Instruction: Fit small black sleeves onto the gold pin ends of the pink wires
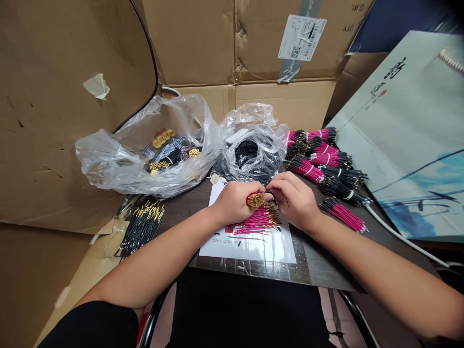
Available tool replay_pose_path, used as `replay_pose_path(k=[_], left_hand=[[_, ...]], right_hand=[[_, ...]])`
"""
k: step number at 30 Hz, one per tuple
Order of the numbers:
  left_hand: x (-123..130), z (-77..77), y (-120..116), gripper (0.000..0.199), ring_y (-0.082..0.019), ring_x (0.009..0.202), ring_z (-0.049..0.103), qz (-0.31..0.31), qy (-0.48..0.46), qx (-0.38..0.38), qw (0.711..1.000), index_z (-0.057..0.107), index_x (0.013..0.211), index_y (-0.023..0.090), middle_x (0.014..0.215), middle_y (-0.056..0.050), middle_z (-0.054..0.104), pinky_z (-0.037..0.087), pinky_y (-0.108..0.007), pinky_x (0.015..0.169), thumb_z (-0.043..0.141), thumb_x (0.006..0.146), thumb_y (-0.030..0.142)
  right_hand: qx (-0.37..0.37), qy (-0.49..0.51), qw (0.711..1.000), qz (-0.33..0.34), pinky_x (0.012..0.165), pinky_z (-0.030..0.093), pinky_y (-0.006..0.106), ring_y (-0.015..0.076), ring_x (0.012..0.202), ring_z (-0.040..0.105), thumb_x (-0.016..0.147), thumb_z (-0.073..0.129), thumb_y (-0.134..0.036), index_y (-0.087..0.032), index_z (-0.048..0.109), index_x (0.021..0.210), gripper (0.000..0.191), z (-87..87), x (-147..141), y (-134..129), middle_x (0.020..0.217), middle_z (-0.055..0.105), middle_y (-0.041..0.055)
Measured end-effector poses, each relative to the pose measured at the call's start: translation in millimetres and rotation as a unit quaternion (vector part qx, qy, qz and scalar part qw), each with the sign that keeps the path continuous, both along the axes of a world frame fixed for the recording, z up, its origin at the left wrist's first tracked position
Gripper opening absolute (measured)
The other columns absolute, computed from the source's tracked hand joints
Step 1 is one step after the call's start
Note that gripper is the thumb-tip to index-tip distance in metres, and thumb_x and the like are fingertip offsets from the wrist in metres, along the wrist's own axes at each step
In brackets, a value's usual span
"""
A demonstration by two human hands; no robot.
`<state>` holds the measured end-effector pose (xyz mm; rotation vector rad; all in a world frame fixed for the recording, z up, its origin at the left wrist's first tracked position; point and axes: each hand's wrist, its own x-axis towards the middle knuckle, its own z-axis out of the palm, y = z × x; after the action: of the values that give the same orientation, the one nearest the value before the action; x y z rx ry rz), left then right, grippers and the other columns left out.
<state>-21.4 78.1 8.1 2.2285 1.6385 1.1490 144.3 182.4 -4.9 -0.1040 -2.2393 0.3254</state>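
My left hand (237, 202) is closed around a bundle of pink wires (255, 199), whose gold pin ends face me. Close beside it, my right hand (293, 197) pinches with thumb and fingertips at a small dark piece near the far side of the bundle; it is too small to make out. Below both hands, loose pink wires (250, 224) with gold tips lie on a white printed sheet (250, 253). Just beyond the hands sits an opened clear bag of small black parts (246, 153).
A large clear plastic bag (108, 162) with gold-tipped wires stands at the left. Black gold-tipped wires (143, 227) lie near the left edge. Several tied pink and black bundles (328, 159) are piled at the right, beside a pale paper bag (409, 125). Cardboard boxes (195, 43) stand behind.
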Motion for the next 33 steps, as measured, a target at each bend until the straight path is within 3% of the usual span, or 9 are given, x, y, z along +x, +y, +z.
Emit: replay_pose_path(k=[3, 9, 13, 16, 20, 24, 33], left_hand=[[-0.8, 0.0, 0.0, 0.023, -0.010, 0.061, 0.058, 0.009, 0.007, 0.000, 1.000, 0.062, 0.082, 0.017, 0.069, 0.000, 0.064, 0.041, -0.022, 0.060, 0.050, 0.092, 0.034], [-1.4, 4.1, -1.3, 0.019, -0.010, 0.064, 0.058, 0.020, -0.017, -0.005, 1.000, 0.061, 0.086, 0.017, 0.074, 0.000, 0.065, 0.043, -0.022, 0.063, 0.049, 0.092, 0.030], [-0.5, 5.4, -2.2, 0.018, -0.009, 0.064, 0.058, 0.009, -0.030, 0.015, 0.999, 0.060, 0.088, 0.017, 0.076, 0.000, 0.065, 0.043, -0.021, 0.064, 0.049, 0.093, 0.030], [0.0, 5.2, -2.4, 0.019, -0.009, 0.064, 0.058, 0.008, -0.020, 0.028, 0.999, 0.060, 0.087, 0.017, 0.076, -0.001, 0.066, 0.044, -0.021, 0.064, 0.050, 0.093, 0.031], [-0.6, 5.6, -2.4, 0.021, -0.008, 0.062, 0.058, 0.019, -0.012, 0.041, 0.999, 0.060, 0.086, 0.017, 0.073, 0.000, 0.065, 0.043, -0.020, 0.061, 0.049, 0.093, 0.033], [-2.0, 5.1, -1.6, 0.022, -0.008, 0.062, 0.058, 0.015, -0.010, 0.044, 0.999, 0.059, 0.083, 0.017, 0.071, 0.001, 0.064, 0.042, -0.020, 0.059, 0.049, 0.094, 0.033], [-0.7, 4.1, -1.5, 0.027, -0.008, 0.060, 0.059, -0.016, 0.008, 0.041, 0.999, 0.061, 0.083, 0.018, 0.069, 0.001, 0.064, 0.040, -0.021, 0.057, 0.047, 0.095, 0.036]], right_hand=[[0.014, -0.009, 1.000, 0.001, 0.076, 0.052, 0.034, 0.0180, 0.087, 0.056, 0.086, 0.052, -0.006, -0.017, 0.057, 0.101, 0.019, -0.3, -0.1, 0.6, 0.094, 0.059, 0.0091], [-0.047, -0.016, 0.998, -0.042, 0.079, 0.050, 0.033, 0.0170, 0.089, 0.058, 0.090, 0.051, -0.012, -0.018, 0.059, 0.102, 0.015, 1.5, 1.5, 9.1, 0.094, 0.061, 0.0075], [0.005, -0.123, 0.985, -0.117, 0.079, 0.047, 0.039, 0.0206, 0.086, 0.055, 0.091, 0.051, -0.020, -0.018, 0.064, 0.095, 0.013, -6.7, 2.1, 25.4, 0.090, 0.066, 0.0070], [0.025, -0.176, 0.975, -0.135, 0.080, 0.046, 0.041, 0.0228, 0.087, 0.055, 0.090, 0.053, -0.024, -0.018, 0.066, 0.093, 0.014, -9.7, 2.2, 30.3, 0.089, 0.068, 0.0070], [-0.016, -0.082, 0.991, -0.105, 0.088, 0.046, 0.042, 0.0224, 0.096, 0.057, 0.088, 0.057, -0.024, -0.019, 0.066, 0.101, 0.016, -0.4, 4.1, 19.2, 0.099, 0.068, 0.0075], [-0.034, 0.007, 0.999, -0.021, 0.084, 0.049, 0.039, 0.0197, 0.092, 0.062, 0.085, 0.061, -0.020, -0.022, 0.064, 0.107, 0.023, 7.4, 5.1, 4.5, 0.099, 0.069, 0.0057], [-0.045, 0.021, 0.999, 0.008, 0.075, 0.051, 0.036, 0.0176, 0.082, 0.063, 0.084, 0.062, -0.014, -0.024, 0.064, 0.104, 0.022, 12.9, 9.3, -6.2, 0.091, 0.069, 0.0043]])
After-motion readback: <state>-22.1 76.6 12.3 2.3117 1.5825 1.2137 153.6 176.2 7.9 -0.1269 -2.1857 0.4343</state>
